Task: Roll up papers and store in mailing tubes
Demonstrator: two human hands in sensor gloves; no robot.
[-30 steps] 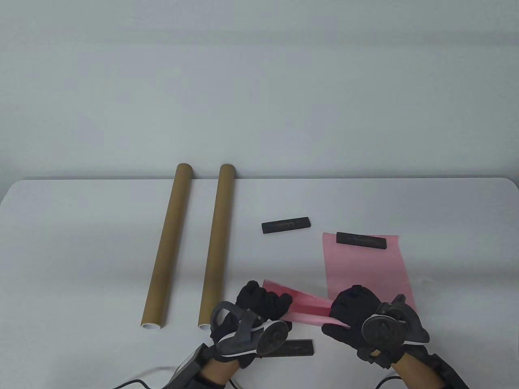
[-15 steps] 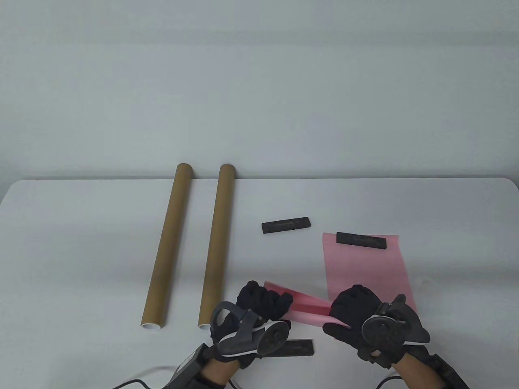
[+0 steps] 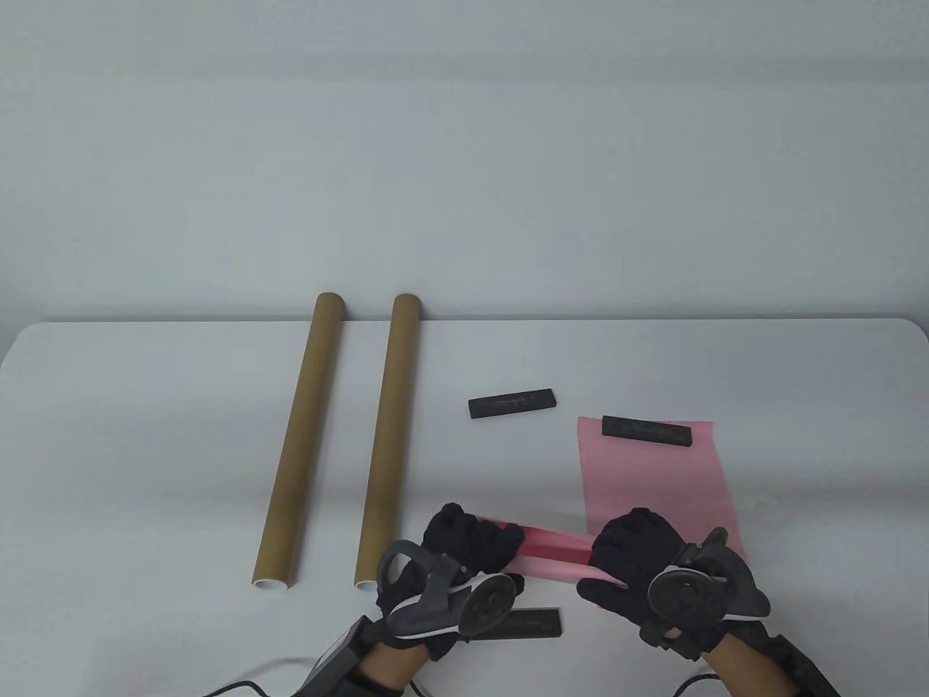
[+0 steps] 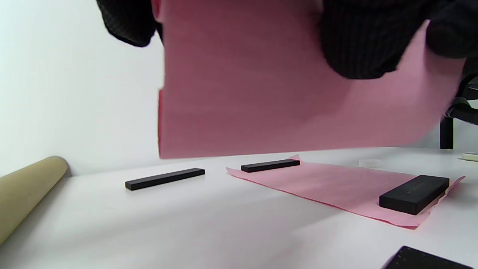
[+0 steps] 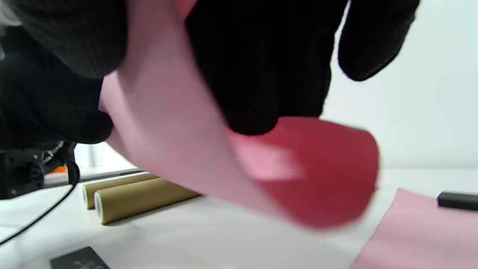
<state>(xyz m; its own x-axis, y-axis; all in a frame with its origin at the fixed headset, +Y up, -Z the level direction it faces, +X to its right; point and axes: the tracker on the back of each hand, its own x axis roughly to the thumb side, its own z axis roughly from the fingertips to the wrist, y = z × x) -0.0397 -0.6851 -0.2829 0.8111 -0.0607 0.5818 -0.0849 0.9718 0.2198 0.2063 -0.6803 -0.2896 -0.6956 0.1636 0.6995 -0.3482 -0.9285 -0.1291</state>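
Both hands hold a rolled pink paper [image 3: 551,555] just above the table near its front edge. My left hand [image 3: 472,548] grips its left end; my right hand [image 3: 628,559] grips its right end. The paper fills the left wrist view [image 4: 283,86] and curls under my fingers in the right wrist view [image 5: 261,175]. Two brown mailing tubes [image 3: 301,439] [image 3: 388,439] lie side by side at the left, open ends toward me; they also show in the right wrist view [image 5: 138,198]. A second pink sheet [image 3: 649,475] lies flat at the right.
A black bar weight [image 3: 647,430] rests on the flat sheet's far end. Another black bar [image 3: 512,404] lies on the bare table in the middle. A third bar [image 3: 533,623] lies between my hands at the front edge. Cables trail off the front edge.
The paper's left end has pulled in toward my left hand, so the roll looks tighter. Both hands stay in place.
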